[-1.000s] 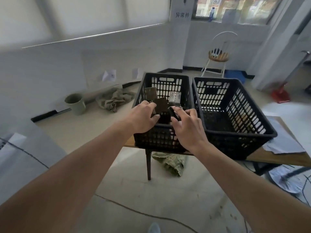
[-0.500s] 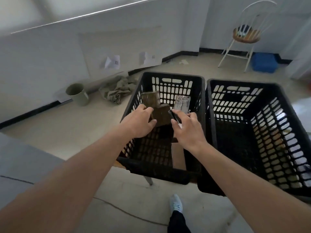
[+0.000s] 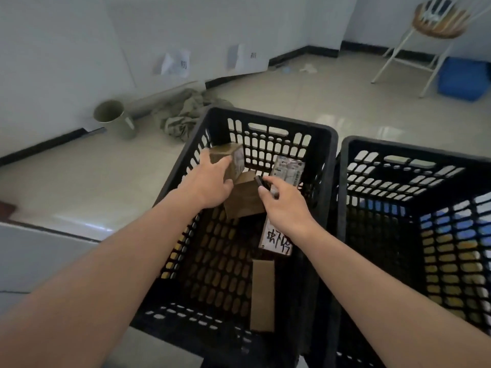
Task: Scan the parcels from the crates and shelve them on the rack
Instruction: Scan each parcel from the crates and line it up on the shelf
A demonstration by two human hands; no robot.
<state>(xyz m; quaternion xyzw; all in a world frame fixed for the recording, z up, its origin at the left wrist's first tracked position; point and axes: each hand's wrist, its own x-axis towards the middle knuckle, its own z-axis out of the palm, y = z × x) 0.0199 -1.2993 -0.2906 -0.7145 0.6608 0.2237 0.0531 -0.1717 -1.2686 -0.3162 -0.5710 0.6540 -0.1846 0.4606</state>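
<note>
Both my arms reach into the left black crate point(image 3: 322, 160). My left hand point(image 3: 212, 181) grips a small brown parcel point(image 3: 235, 160) near the crate's far wall. My right hand point(image 3: 285, 205) holds a small black scanner point(image 3: 261, 183) above another brown parcel point(image 3: 243, 200). A parcel with a white label point(image 3: 288, 171) leans on the far wall. Under my right wrist lies a parcel with handwriting point(image 3: 276, 241). A long brown box point(image 3: 263, 294) lies on the crate floor nearer to me. The rack is out of view.
The right black crate point(image 3: 414, 152) beside it looks to hold nothing. On the floor beyond lie a green bin point(image 3: 114, 119) and crumpled cloth point(image 3: 183, 112) by the wall. A white chair point(image 3: 425, 35) and a blue tub point(image 3: 463, 79) stand at the far right.
I have come closer and now look down into the left crate. My left hand has moved forward onto the far parcel; my right hand with the scanner has reached deeper in.
</note>
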